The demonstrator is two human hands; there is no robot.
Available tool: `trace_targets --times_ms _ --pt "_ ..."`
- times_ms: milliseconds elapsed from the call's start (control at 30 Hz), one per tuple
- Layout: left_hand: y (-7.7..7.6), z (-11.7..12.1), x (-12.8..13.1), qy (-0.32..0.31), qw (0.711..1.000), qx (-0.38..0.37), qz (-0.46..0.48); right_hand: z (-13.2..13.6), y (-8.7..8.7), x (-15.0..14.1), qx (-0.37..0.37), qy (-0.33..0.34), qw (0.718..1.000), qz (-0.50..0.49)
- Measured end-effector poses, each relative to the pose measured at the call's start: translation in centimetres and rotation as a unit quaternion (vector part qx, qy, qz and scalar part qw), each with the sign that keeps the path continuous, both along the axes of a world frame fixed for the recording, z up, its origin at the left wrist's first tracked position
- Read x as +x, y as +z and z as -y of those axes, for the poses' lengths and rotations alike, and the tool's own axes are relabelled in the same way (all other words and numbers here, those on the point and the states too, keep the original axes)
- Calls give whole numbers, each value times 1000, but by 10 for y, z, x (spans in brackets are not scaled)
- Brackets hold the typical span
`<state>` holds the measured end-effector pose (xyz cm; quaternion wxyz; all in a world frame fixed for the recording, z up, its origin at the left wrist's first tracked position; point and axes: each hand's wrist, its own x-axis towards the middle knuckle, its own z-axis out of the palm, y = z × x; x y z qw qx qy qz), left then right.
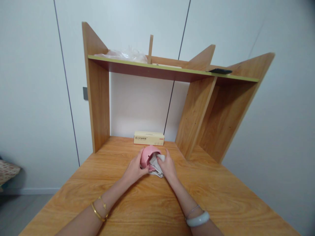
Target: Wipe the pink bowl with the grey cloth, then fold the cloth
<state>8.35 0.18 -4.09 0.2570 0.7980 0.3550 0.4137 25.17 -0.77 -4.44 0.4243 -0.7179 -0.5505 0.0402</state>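
A pink, rounded, hollow object (149, 153) is tipped on its side above the wooden desk, its opening turned to the right. My left hand (135, 167) is closed around its left side, thumb at the lower edge. My right hand (168, 165) grips a light grey cloth (157, 167), part of which reaches into the opening and part hangs below. The exact kind of the pink object cannot be made out. The fingertips of my right hand are partly hidden by the cloth.
Behind my hands a cream box (149, 138) with printed lettering stands on the desk (152, 203). A wooden shelf unit (100, 98) rises at the back, with a clear plastic bag (125, 55) and a flat black item (220, 70) on top. White panels stand behind it.
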Motion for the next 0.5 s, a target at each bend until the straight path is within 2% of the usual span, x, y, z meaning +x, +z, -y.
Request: trace_targets --times_ms 100,200,267,367,500 --pt "2 1 -1 20 997 32 -67 10 13 -1 -56 -49 988 132" --pt "5 5 0 40 993 42 -102 15 19 -2 -61 -55 974 213" --pt "9 9 1 41 992 42 -115 15 18 -1 -70 -50 973 215" --pt "12 13 2 36 990 33 -130 10 11 4 -82 -32 982 165" --pt "6 10 0 33 995 29 -91 5 2 10 -54 8 995 84"
